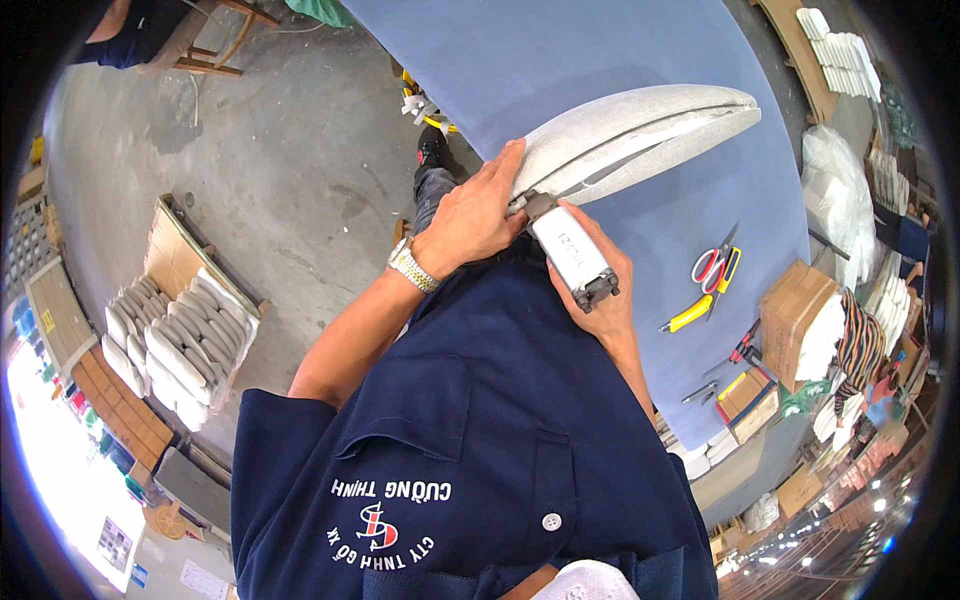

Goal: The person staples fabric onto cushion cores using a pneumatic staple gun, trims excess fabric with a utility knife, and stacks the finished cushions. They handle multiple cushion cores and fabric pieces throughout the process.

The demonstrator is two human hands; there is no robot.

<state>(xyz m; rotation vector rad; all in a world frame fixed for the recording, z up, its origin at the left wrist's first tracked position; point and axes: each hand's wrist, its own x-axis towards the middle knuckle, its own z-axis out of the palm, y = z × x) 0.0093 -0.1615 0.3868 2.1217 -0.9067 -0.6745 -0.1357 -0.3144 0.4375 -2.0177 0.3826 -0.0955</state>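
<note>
In the head view, the right grip grasps a white-and-black handheld tool at the near end of a curved, pale-grey fabric pad. The left grip touches that pad, seemingly bracing it; whether clenched, I cannot tell. The blue counter's edge passes beside it; red-handled scissors bound movement rightward.

Open-edged grey cushion on blue table, white tool at left end

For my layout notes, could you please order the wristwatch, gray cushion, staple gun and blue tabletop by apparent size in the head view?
1. Blue tabletop
2. Gray cushion
3. Staple gun
4. Wristwatch
</note>
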